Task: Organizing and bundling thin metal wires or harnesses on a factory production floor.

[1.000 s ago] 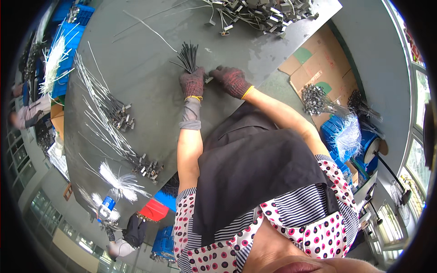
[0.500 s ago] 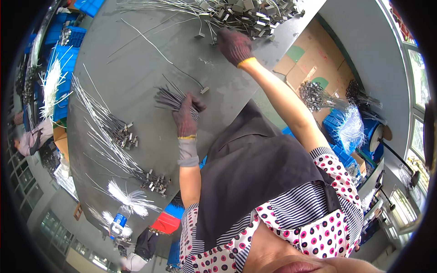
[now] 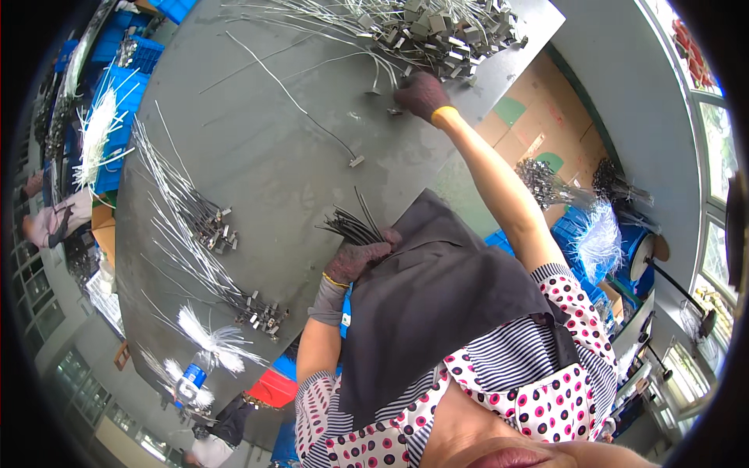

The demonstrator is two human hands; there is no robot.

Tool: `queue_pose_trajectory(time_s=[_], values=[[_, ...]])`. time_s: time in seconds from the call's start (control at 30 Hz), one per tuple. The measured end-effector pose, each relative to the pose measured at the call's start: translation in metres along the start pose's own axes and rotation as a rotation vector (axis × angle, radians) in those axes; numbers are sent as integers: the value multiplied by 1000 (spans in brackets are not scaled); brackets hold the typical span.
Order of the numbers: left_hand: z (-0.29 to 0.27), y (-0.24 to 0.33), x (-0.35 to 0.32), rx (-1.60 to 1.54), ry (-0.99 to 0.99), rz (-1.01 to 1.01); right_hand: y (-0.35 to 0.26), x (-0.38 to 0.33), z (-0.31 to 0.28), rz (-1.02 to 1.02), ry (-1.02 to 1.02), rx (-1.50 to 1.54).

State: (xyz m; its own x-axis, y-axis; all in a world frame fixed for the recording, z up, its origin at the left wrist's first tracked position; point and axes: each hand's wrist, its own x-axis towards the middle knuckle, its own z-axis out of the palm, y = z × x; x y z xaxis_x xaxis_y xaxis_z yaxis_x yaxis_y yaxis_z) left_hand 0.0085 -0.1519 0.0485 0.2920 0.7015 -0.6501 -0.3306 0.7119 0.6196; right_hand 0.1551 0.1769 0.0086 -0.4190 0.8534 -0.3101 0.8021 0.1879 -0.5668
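Observation:
My left hand [image 3: 360,256], in a dark knitted glove, grips a bundle of thin dark cables [image 3: 349,226] close to my body at the near edge of the grey table [image 3: 265,156]. My right hand [image 3: 422,94], gloved too, reaches far out to the heap of grey cables with small metal end blocks [image 3: 421,31] at the table's far side; its fingers rest on the heap's near edge. Whether it holds a piece I cannot tell. A single grey cable [image 3: 300,109] lies loose between the two hands.
Rows of finished grey cables with metal ends [image 3: 203,234] lie along the table's left side, with white tufts [image 3: 214,343] near its corner. Blue crates [image 3: 117,86] stand at the left. Cardboard sheets [image 3: 538,125] and more cable bundles [image 3: 546,183] lie on the floor at right.
My left hand has drawn the dark bundle back from mid-table to my body. My right hand has stretched out farther into the heap of cables at the far side.

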Motion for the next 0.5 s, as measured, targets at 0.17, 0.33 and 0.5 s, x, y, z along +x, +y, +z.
queue_pose_trajectory(time_s=[0.17,0.33,0.5], values=[[28,15,13,-92,55,93,79,-45,11,-364,-60,143],[46,32,64,9,242,127,88,-70,10,-579,200,-50],[24,77,137,360,473,286,61,-89,0,296,114,1348]])
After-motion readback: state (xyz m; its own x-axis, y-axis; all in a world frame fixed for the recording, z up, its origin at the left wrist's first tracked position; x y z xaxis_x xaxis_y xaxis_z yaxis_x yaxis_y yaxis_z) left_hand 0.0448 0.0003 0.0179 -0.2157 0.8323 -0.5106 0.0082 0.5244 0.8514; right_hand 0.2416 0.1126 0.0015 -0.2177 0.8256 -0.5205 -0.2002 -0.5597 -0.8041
